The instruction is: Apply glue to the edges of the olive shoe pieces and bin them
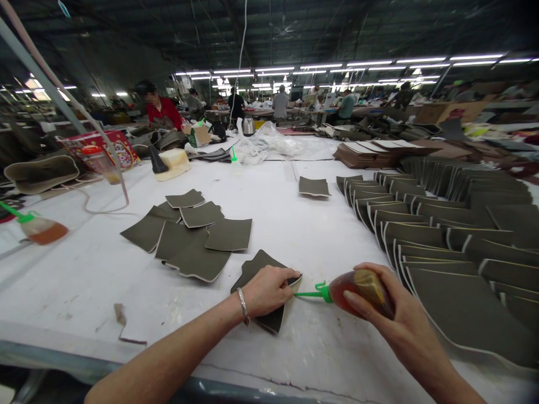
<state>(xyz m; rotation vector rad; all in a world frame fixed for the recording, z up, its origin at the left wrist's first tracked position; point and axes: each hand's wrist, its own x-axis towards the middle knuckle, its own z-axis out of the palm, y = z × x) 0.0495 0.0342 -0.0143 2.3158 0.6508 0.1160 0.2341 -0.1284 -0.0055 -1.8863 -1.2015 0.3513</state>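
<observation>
In my right hand (pixel 400 314) is a squeeze bottle (pixel 356 292) of amber liquid, tipped on its side. Its green nozzle points left, with the tip at the right edge of a dark grey-green panel (pixel 259 264). My left hand (pixel 269 289), wearing a silver bracelet (pixel 243 306) at the wrist, presses that panel against the white table (pixel 219 348). The index finger reaches to the panel's right corner and the other fingers curl under; the hand covers the panel's middle. Just beyond lies a loose pile of similar panels (pixel 185 241).
Overlapping rows of panels (pixel 463 269) fill the right side, and a single panel (pixel 314 187) lies nearer the middle. Another green-tipped bottle (pixel 40 227) rests at far left. Farther back are a cream block (pixel 173 164), clear plastic (pixel 269 143) and a person in red (pixel 164 112).
</observation>
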